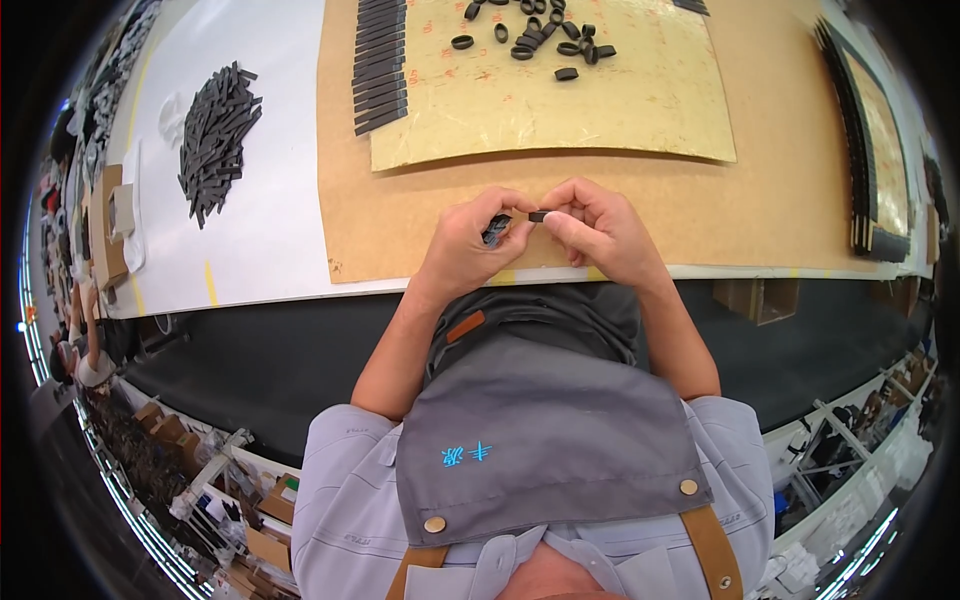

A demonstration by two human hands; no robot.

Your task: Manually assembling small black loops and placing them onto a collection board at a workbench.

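Close to the table's near edge, my left hand (462,243) and my right hand (612,236) meet fingertip to fingertip. Between them is a small black strip (537,216), pinched from both sides; most of it is hidden by the fingers. Several more dark strips (495,230) are tucked in the curl of my left hand. Beyond my hands, small black loops (535,37) lie scattered on a yellow board (550,120). Flat black strips (380,80) are lined up in a row along that board's left edge.
A heap of black strips (218,140) lies on the white tabletop (280,220) at left. Under the yellow board is a brown sheet (450,180). At far right stands a board edged with black strips (865,150). A cardboard box (108,225) sits at the left end.
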